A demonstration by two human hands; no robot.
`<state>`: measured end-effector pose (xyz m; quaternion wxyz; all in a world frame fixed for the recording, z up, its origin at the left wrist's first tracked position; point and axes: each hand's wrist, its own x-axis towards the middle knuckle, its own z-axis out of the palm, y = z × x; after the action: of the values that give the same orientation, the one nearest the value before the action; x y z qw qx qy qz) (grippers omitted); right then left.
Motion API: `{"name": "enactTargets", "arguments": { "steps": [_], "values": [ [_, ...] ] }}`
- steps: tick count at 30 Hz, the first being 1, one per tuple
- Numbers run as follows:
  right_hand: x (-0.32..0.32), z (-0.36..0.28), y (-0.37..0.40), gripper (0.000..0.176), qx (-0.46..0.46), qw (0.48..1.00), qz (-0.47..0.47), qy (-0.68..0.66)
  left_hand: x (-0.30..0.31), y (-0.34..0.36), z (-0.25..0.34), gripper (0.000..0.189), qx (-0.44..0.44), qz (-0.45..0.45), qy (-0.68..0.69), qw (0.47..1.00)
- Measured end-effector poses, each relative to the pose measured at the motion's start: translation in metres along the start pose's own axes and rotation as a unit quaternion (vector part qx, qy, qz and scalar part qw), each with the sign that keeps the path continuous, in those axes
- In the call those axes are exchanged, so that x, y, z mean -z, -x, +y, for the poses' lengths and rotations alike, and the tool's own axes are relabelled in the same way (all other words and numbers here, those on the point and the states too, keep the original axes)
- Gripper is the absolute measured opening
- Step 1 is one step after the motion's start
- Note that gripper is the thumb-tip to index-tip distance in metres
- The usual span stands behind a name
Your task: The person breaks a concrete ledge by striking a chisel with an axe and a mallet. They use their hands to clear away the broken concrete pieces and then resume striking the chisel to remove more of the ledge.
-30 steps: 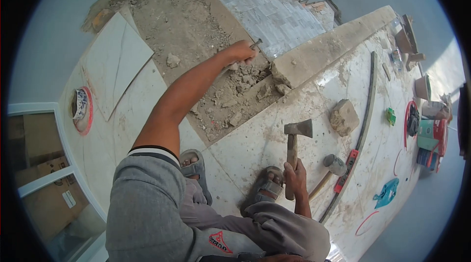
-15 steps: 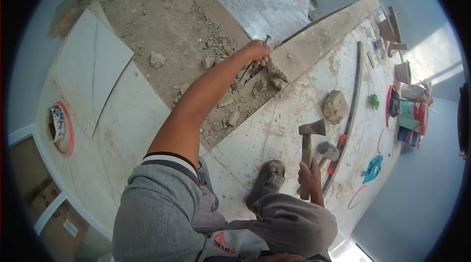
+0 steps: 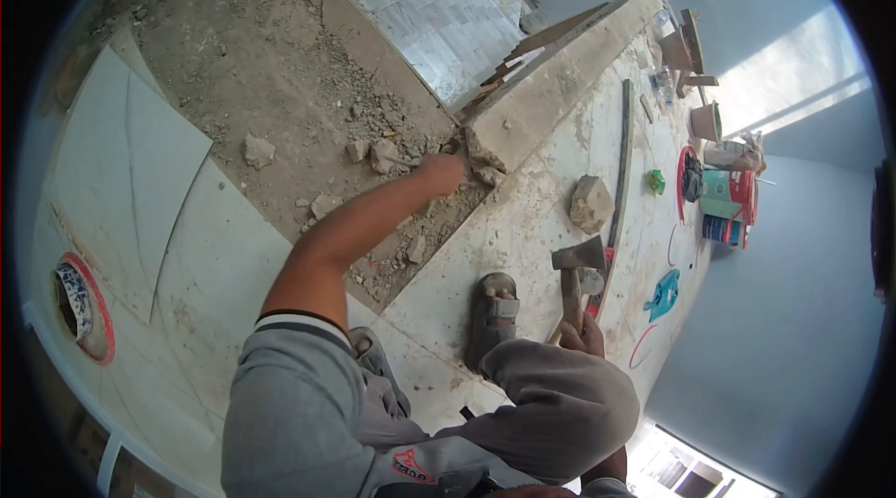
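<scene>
My left hand (image 3: 442,175) is closed around a thin metal chisel (image 3: 403,162), over the corner where the broken concrete edge meets the rubble. Part of the chisel is hidden by the fist. Low beside my right knee, my right hand (image 3: 584,337) grips the wooden handle of a hatchet (image 3: 579,255), its metal head upward. Close to the left fist lie concrete chunks (image 3: 384,155) and the broken end of the raised concrete ledge (image 3: 495,145).
A stone block (image 3: 591,205) lies on the white tiles, near a long dark bar (image 3: 623,162). Behind the hatchet are a mallet (image 3: 592,283) and a red level (image 3: 609,258). Tiled stairs (image 3: 439,22) descend beyond the ledge. Buckets (image 3: 728,199) stand right; a loose tile slab (image 3: 121,171) lies left.
My left hand has drawn back and down from the ledge, and the chisel now points left. The hatchet has lowered slightly, and the camera view has shifted.
</scene>
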<state>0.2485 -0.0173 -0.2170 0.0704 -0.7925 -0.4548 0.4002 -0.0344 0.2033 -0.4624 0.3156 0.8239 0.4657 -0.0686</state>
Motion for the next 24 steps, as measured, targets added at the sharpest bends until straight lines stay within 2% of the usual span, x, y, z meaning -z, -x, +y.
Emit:
{"name": "enactTargets", "arguments": {
  "steps": [1,3,4,5,6,8,10,11,13,14,17,21,23,24],
  "values": [
    [-0.006,-0.003,-0.002,0.027,0.007,1.000,0.001,-0.003,0.013,0.005,-0.003,0.027,0.000,-0.007,0.001,1.000],
    [-0.010,0.001,-0.009,0.026,-0.008,0.999,-0.023,-0.026,0.037,0.010,-0.016,0.033,0.026,-0.284,0.041,0.957],
    [-0.014,0.000,-0.018,0.024,-0.012,0.998,-0.040,-0.052,0.039,0.014,-0.023,0.033,0.035,-0.287,0.038,0.957],
    [-0.015,-0.004,-0.025,0.025,-0.038,0.996,-0.050,-0.062,0.037,0.020,-0.027,0.034,0.004,-0.194,0.190,0.962],
    [-0.016,-0.008,-0.036,0.025,-0.035,0.996,-0.058,-0.065,0.039,0.023,-0.028,0.036,-0.027,-0.090,0.336,0.937],
    [-0.020,-0.011,-0.059,0.026,0.002,0.994,-0.048,-0.101,0.051,0.021,-0.017,0.029,-0.025,-0.017,0.566,0.824],
    [-0.015,-0.002,-0.099,0.027,0.082,0.989,-0.070,-0.098,0.072,0.017,0.000,0.028,-0.037,0.086,0.656,0.749],
    [-0.012,-0.007,-0.113,0.027,0.097,0.987,-0.078,-0.103,0.077,0.012,0.011,0.028,-0.026,0.084,0.654,0.751],
    [-0.005,-0.020,-0.139,0.028,0.121,0.982,-0.090,-0.113,0.091,-0.006,0.032,0.023,-0.060,0.222,0.723,0.651],
    [0.000,-0.025,-0.150,0.028,0.138,0.977,-0.101,-0.130,0.095,-0.015,0.041,0.023,-0.054,0.229,0.719,0.653],
    [0.013,-0.036,-0.175,0.028,0.179,0.966,-0.125,-0.140,0.086,-0.047,0.054,0.020,-0.048,0.327,0.689,0.645],
    [0.023,-0.032,-0.192,0.029,0.194,0.962,-0.137,-0.136,0.085,-0.057,0.061,0.019,-0.010,0.338,0.680,0.650],
    [0.024,-0.022,-0.192,0.029,0.196,0.961,-0.141,-0.138,0.084,-0.061,0.062,0.020,-0.007,0.332,0.642,0.691],
    [0.023,-0.019,-0.192,0.029,0.188,0.960,-0.144,-0.147,0.082,-0.064,0.064,0.020,-0.007,0.329,0.639,0.695]
  ]
}}
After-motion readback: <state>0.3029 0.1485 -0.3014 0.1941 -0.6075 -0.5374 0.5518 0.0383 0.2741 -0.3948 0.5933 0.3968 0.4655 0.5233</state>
